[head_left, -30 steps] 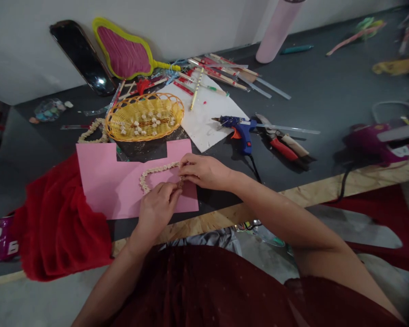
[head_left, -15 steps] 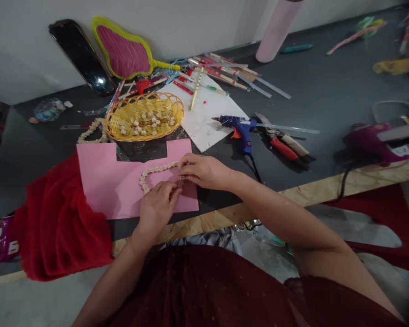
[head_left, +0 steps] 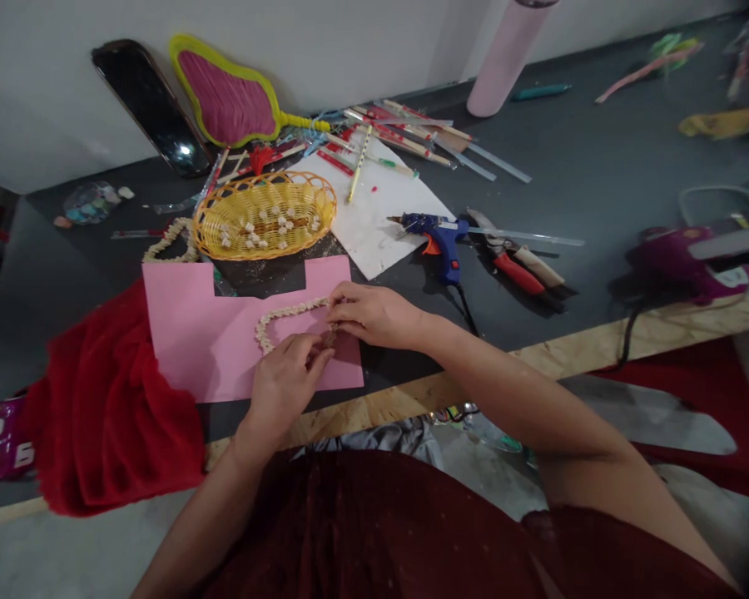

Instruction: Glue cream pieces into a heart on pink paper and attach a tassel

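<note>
A beaded cream-coloured strand [head_left: 287,312] curves in a loop over a pink paper sheet [head_left: 193,349]. My right hand [head_left: 374,314] pinches the strand's right side between thumb and fingers. Just below and to the left, my left hand [head_left: 290,374] has its fingers closed on the strand's lower right part, and they hide some of it. Behind the pink sheet, a yellow wicker basket [head_left: 243,212] holds several small pale pieces. Left of the basket lies another pale beaded loop [head_left: 171,241].
A blue glue gun [head_left: 449,241] and red-handled pliers [head_left: 518,270] lie to the right. Red fluffy cloth [head_left: 118,408] covers the left front edge. At the back are a phone [head_left: 153,108], a yellow-framed pink object [head_left: 228,100], scattered sticks and a pink bottle [head_left: 505,58].
My left hand has shifted very slightly left and down, its thumb a little more apart from the fingers. My right hand keeps its grip in nearly the same place.
</note>
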Action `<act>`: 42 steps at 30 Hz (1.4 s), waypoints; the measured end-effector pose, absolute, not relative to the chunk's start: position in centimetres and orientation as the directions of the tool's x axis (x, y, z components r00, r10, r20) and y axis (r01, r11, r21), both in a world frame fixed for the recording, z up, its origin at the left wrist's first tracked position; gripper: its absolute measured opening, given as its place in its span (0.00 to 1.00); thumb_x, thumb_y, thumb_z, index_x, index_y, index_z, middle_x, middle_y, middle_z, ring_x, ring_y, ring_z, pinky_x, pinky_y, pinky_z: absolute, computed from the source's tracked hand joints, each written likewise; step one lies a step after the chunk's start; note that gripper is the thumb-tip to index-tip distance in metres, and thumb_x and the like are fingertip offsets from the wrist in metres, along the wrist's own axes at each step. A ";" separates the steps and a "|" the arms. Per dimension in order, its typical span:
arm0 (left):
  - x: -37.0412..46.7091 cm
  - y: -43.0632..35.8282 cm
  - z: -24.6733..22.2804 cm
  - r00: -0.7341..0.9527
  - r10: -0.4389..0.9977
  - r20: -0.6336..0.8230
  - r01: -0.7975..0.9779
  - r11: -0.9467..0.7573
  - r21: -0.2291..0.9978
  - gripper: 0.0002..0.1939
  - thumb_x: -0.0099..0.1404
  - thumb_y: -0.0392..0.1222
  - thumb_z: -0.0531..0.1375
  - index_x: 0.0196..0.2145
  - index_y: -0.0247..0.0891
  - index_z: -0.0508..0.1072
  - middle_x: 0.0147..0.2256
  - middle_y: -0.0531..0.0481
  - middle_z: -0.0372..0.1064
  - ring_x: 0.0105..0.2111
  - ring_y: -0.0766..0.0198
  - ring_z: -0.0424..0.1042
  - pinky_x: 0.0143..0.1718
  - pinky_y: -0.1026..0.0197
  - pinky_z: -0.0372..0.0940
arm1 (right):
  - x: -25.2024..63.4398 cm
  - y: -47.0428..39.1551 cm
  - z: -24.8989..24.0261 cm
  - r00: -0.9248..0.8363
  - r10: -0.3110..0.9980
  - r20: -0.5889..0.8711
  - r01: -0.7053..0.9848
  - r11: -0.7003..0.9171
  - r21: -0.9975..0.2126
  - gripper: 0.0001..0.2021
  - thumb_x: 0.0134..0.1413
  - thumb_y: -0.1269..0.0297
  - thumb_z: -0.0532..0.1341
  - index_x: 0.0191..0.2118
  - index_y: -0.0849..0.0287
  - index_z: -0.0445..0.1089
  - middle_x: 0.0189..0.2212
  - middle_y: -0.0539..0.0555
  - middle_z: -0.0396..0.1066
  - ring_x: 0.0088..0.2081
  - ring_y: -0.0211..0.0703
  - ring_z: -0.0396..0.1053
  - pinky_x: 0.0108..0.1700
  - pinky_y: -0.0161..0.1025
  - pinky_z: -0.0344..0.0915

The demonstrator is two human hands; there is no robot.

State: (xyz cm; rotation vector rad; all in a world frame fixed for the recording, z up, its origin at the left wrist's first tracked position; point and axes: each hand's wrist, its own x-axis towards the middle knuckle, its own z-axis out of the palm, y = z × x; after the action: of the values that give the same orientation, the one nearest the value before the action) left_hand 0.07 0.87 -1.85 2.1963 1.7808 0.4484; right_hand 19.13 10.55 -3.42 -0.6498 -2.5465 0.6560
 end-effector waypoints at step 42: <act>0.3 0.9 -2.1 0.181 0.983 0.042 0.898 -0.182 0.400 0.08 0.68 0.43 0.56 0.40 0.39 0.73 0.38 0.50 0.76 0.36 0.62 0.75 0.35 0.61 0.65 | 19.1 10.6 -3.7 -0.797 0.530 0.291 0.321 0.779 -0.538 0.09 0.60 0.69 0.57 0.43 0.61 0.73 0.44 0.58 0.68 0.42 0.41 0.68 0.43 0.40 0.68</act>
State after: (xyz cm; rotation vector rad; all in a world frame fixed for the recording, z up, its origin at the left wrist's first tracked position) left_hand 0.26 0.90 -2.07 2.1755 1.7956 0.4233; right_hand 19.12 10.63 -3.65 -0.6416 -2.5390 0.6578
